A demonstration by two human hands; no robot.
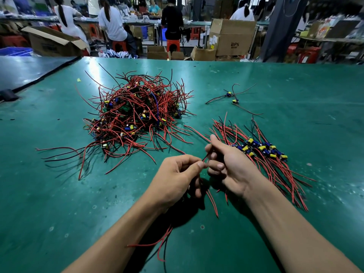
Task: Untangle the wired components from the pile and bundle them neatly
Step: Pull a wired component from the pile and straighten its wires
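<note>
Green rubbery mat (295,85) covers the whole bench, with cardboard boxes (232,36) stacked on the floor behind it. The biggest thing on it is the pile (137,113), a real rat's nest of red and black leads with little blue and yellow parts buried in it, sitting left of centre and well beyond the hands.

Over on the right is the bundle (262,152). Its components are lined up side by side in a band and the leads fan out toward and away from the camera. Its near edge runs just beside the right wrist.

Both hands are up in front, close together between pile and bundle. The left hand (177,180) has thumb and forefinger pressed together, pinching a red wire (205,158), with the other fingers curled under. That wire runs a short way up and right into the right hand (230,164), whose fingers are curled round it with the thumb sticking up. A couple of red leads dangle out below the left hand. There's probably a component tucked in that palm, but I can't actually see it.

A few loose wires (155,243) lie on the mat under the left forearm. Smallest bits are two stray components (229,94), off by themselves past the bundle, leads crossing each other.
</note>
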